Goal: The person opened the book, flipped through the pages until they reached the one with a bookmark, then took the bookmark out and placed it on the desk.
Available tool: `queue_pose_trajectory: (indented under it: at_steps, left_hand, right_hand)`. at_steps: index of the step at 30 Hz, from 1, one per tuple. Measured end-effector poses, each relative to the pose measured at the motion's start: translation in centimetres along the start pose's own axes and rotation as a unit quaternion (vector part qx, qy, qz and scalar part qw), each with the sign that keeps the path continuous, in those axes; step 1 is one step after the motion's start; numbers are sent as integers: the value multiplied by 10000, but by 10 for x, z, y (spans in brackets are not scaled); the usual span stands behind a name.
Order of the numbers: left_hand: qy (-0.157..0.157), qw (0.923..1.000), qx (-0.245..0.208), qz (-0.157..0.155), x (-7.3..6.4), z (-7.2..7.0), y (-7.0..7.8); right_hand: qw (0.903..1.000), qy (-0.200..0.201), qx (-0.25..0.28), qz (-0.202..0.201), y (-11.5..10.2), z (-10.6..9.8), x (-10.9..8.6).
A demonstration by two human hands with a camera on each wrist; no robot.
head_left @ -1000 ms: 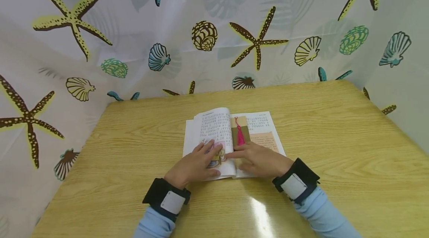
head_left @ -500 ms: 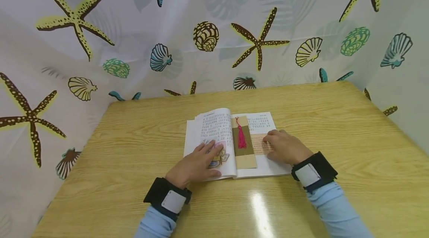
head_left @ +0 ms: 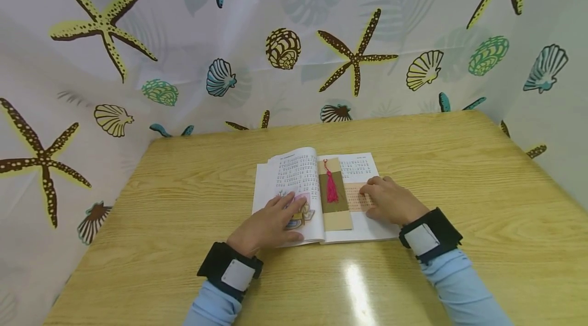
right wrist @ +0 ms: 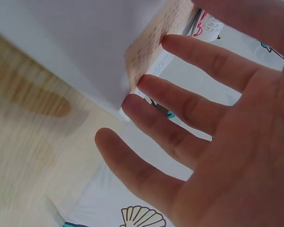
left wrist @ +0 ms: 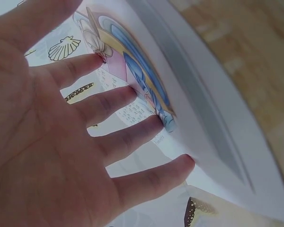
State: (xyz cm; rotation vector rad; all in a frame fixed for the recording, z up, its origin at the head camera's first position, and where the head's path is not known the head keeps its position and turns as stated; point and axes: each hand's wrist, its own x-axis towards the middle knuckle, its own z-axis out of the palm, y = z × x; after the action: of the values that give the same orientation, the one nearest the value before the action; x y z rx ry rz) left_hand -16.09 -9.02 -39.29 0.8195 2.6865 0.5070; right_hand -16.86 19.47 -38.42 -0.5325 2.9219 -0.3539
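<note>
An open book [head_left: 358, 164] lies on the table, its left pages bulging up near the spine. Against the spine, on the right page, rests a tan and olive bookmark [head_left: 337, 220] with a pink tassel [head_left: 332, 191]. My left hand [head_left: 268, 224] rests spread on the illustrated left page; its fingertips [left wrist: 156, 124] touch the paper in the left wrist view. My right hand [head_left: 392, 202] touches the right page beside an orange text box [head_left: 354, 197], fingers fairly straight and apart, holding nothing. Its little finger [right wrist: 106, 139] reaches past the book's edge in the right wrist view.
The wood-grain table [head_left: 193, 183] extends around the book on all sides. Behind it and along both sides hangs a pale curtain [head_left: 250, 15] printed with starfish and shells. Both wrists wear black straps [head_left: 229, 270], with light blue sleeves below.
My right hand has moved right, off the bookmark and onto the right page, leaving the bookmark uncovered. My left hand stays on the left page. In the last half second little differs.
</note>
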Motion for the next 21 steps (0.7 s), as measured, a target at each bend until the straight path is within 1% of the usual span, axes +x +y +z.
queue_pose_trajectory:
  at_steps: [9,16,18,21]
  left_hand:
    - [30,10000,30,6,0,1,0]
    - [53,10000,43,30,0,1,0]
    - [47,10000,37,22,0,1,0]
    - [49,10000,35,11,0,1,0]
  right_hand:
    - [10000,69,21,-64,1,1,0]
    - [10000,20,79,6,0,1,0]
    - [9998,-25,208,-74,-2,0,0]
    - [9979,-24,519,-391,-4,-1,1]
